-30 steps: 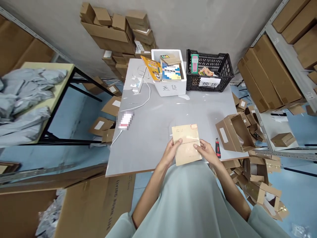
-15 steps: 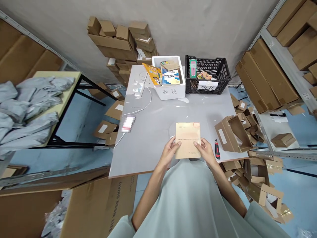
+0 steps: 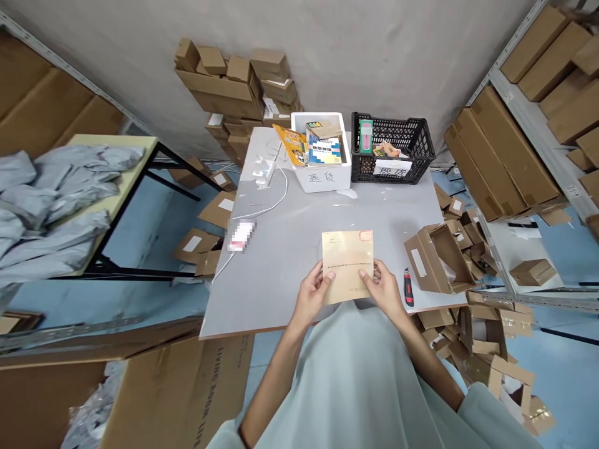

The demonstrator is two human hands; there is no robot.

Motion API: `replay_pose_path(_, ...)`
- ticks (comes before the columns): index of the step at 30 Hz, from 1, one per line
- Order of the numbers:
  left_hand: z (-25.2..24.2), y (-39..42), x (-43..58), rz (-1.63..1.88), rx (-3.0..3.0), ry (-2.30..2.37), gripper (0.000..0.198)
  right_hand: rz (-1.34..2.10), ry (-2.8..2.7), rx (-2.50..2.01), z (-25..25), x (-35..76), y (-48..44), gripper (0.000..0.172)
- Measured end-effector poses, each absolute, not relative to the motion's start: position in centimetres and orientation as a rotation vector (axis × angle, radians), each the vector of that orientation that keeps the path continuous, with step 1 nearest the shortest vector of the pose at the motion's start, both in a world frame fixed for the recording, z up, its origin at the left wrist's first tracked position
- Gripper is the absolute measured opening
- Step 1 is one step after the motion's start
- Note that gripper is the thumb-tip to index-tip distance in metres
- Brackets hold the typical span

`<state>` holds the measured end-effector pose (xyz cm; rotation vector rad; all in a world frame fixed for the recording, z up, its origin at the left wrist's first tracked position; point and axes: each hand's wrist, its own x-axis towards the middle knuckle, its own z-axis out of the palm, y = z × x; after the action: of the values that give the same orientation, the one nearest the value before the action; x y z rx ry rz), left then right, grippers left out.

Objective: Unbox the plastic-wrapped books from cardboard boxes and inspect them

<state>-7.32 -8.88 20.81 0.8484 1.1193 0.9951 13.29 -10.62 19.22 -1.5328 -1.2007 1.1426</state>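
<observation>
A tan book [image 3: 347, 254] with a line of print and a small red mark in its upper right corner is held up over the table's front edge. My left hand [image 3: 312, 292] grips its left side, thumb on the cover and fingers behind. On the opposite side, my right hand [image 3: 381, 288] holds it the same way. The backs of the fingers are partly hidden by the book. To the right of my right hand lies a red and black utility knife [image 3: 409, 288]. An opened cardboard box [image 3: 423, 259] sits just past the knife.
At the table's [image 3: 266, 268] back stand a white foam box [image 3: 322, 181] of books and a black plastic crate [image 3: 412, 169]. A white cable [image 3: 281, 199] and power strip [image 3: 264, 173] lie at left. Cardboard boxes [image 3: 486, 368] crowd the floor at right; grey parcels [image 3: 56, 199] cover a side table.
Both hands have shifted slightly left with the book, which is now tilted a little. The view has also moved slightly. The grip is unchanged.
</observation>
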Motion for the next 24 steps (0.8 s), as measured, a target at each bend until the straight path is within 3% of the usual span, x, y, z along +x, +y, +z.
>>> replay_pose_path(4, 20.7, -9.0, -6.7, 1.082, 0.797, 1.158, 0.091, 0.835, -1.367, -1.589, 20.4, 13.1, -11.0, 0.056)
replay_pose_path(8, 21.4, -9.3, -6.0, 1.133, 0.803, 1.188, 0.089, 0.951, -1.447, -1.541, 21.3, 12.5, -11.8, 0.052)
replay_pose_path(16, 22.6, -11.4, -4.1, 1.019, 1.098, 1.218, 0.052, 1.191, -1.29, -1.319, 21.0, 11.4, -12.6, 0.088)
replay_pose_path(24, 21.3, -10.8, -5.1, 0.79, 1.531, 1.031, 0.036, 1.45, -0.751, -1.35, 19.8, 13.1, -11.9, 0.054)
